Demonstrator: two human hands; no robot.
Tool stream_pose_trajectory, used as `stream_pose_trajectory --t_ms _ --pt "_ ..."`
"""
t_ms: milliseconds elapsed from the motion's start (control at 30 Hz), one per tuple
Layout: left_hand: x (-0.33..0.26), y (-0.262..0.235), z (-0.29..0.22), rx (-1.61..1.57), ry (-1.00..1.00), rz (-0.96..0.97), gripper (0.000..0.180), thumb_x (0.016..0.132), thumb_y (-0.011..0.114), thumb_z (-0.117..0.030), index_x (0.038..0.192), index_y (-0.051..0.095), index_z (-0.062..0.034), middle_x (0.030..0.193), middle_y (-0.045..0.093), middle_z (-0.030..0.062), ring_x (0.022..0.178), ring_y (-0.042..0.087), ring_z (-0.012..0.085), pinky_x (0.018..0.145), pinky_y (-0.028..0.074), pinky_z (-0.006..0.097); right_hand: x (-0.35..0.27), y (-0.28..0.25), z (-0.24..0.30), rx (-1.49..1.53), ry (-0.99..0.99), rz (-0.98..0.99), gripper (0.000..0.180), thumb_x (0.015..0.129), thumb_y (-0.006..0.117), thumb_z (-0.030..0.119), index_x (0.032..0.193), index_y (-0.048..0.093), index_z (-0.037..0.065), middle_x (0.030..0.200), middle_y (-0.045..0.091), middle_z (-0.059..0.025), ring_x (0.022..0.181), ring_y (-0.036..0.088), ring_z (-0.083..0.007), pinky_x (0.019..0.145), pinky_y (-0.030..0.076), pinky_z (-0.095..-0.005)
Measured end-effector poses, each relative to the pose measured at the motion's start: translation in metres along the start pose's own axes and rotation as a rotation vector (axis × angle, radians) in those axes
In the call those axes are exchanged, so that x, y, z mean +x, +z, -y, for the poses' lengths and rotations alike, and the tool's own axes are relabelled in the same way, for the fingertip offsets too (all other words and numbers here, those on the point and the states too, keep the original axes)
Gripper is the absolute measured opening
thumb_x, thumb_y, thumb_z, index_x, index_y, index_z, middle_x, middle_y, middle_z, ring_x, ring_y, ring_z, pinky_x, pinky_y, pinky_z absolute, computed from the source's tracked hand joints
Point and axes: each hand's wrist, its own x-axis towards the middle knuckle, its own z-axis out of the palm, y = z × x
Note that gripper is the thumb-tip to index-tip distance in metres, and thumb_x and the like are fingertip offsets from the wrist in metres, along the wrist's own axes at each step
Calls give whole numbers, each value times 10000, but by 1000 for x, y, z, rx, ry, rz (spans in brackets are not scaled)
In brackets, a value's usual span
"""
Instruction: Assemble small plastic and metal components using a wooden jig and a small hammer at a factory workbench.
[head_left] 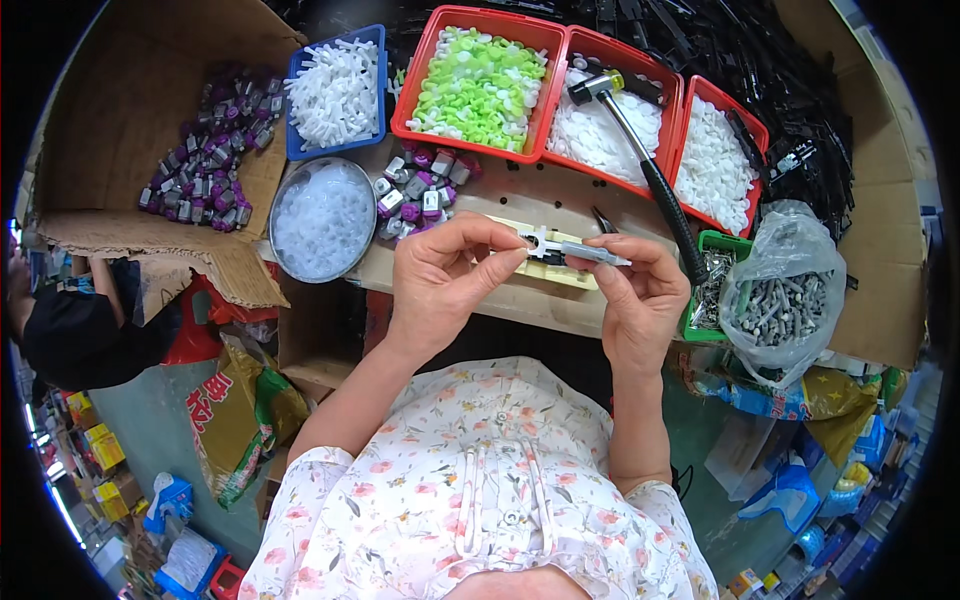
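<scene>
Above the bench's front edge, my left hand [448, 285] pinches the white end of a small syringe-shaped part [594, 253], thumb against index finger. My right hand [643, 300] holds the same part by its grey tapered body, also between thumb and fingers. A white flanged piece [540, 242] shows between the two hands; whether it is fully joined to the grey body I cannot tell. Just beneath them lies a cream-coloured block or fixture [572, 276], partly covered by my fingers. A hammer [640, 150] with a black grip leans across the red trays, its head over the white discs.
Red trays hold green-and-white pieces [480, 85], white discs [610, 125] and white caps [715, 165]. A blue tray [383, 95], a round tray [368, 235] and purple-grey parts [425, 185] stand left. A green tray [698, 332] and plastic bag [785, 290] lie right. Cardboard walls [890, 200] flank the bench.
</scene>
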Motion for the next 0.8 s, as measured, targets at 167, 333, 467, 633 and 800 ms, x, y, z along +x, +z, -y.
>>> stream_pose_trajectory --t_ms 167,333,467,633,800 --pt "-1 9 -4 31 21 -58 140 871 731 7 1006 700 30 956 699 47 850 637 73 748 483 210 -3 -4 -3 -14 88 0 210 858 681 -72 1062 630 -57 1067 677 -181 961 700 -253 876 601 -406" --pt "5 7 -7 63 -230 48 194 894 724 -42 1067 705 45 916 706 38 767 630 61 628 465 209 -4 -12 -7 -23 95 48 207 855 690 -63 1056 642 -57 1072 675 -173 982 687 -237 884 592 -387" --pt "9 3 -7 261 -223 92 203 884 717 -4 1080 708 49 909 701 68 884 646 90 727 525 232 2 -15 7 -228 101 148 260 843 712 -42 1098 667 -60 1069 671 -147 987 663 -200 874 543 -307" --pt "15 7 -2 678 247 141 159 815 744 19 974 745 12 829 694 76 739 606 128 630 471 267 9 -24 27 -666 46 265 316 783 769 3 1088 693 -31 1043 670 -124 918 650 -173 815 508 -279" --pt "19 12 5 675 301 138 164 765 768 1 925 737 5 777 693 117 697 626 235 636 485 329 10 -30 25 -863 -78 335 323 741 795 34 1048 703 -10 1018 669 -117 851 661 -181 765 519 -281"
